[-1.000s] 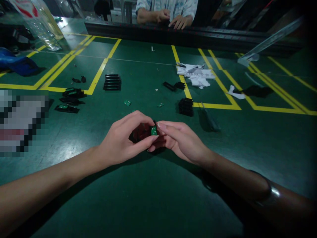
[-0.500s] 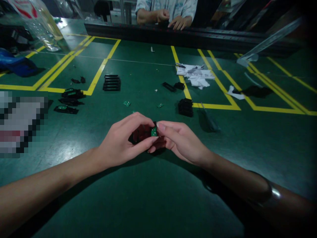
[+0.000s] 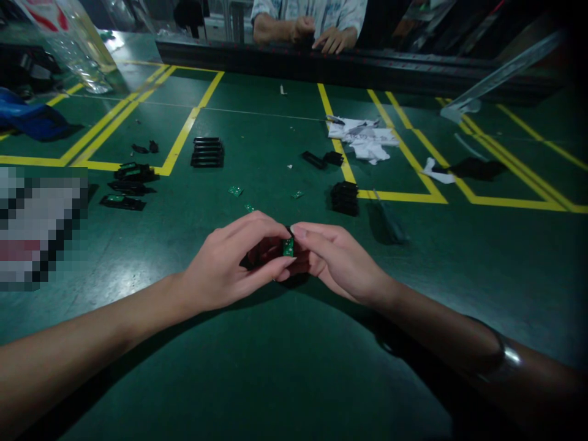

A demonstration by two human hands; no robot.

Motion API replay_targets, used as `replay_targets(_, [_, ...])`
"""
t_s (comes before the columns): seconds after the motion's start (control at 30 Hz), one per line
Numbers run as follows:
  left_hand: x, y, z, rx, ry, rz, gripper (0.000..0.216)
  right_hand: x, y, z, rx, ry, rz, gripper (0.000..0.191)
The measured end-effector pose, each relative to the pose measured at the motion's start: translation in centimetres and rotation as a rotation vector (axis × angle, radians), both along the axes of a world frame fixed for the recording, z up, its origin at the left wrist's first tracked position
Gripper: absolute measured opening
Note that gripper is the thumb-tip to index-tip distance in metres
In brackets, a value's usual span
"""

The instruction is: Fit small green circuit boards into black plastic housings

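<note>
Between my two hands is a small green circuit board with a dark edge at its top, perhaps part of a black housing. The thumb and fingers of my left hand pinch it from the left. My right hand grips it from the right, thumb on the upper edge; its other fingers are partly hidden behind. Just beyond my hands lie loose circuit boards, and another small board is nearer the right. A stack of black plastic housings stands beyond my right hand.
A screwdriver-like tool lies at right. Black housings with boards and a row of black parts are at left. Crumpled white paper and a plastic bottle stand farther back. Across a black rail are another person's hands.
Both hands stay almost in place, with the circuit board shifted very slightly to the right between the fingers. Nothing on the table has visibly moved.
</note>
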State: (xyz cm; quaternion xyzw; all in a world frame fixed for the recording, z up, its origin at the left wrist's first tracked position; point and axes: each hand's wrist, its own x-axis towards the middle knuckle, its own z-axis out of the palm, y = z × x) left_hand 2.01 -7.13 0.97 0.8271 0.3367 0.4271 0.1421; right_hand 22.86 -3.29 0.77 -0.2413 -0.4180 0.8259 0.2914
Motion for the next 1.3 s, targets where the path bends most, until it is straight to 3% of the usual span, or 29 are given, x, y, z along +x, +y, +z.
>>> replay_targets(0.6, [0.02,-0.10,-0.01,-0.024,0.007,0.023,0.027,-0.05,0.11,0.01,-0.029,-0.024,-0.021,0.028])
replay_targets(0.77, [-0.09,-0.01,-0.12,-0.047,0.008,0.018,0.028,-0.02,0.00,0.12,0.019,-0.008,0.003,0.029])
replay_targets(0.93, [-0.05,0.07,-0.06,-0.042,0.018,0.019,0.025,0.13,-0.15,0.36,0.060,-0.074,0.018,0.017])
replay_targets(1.3, [0.01,0.12,-0.08,-0.029,0.028,0.015,0.026,0.09,-0.38,0.03,0.100,-0.097,-0.013,0.018])
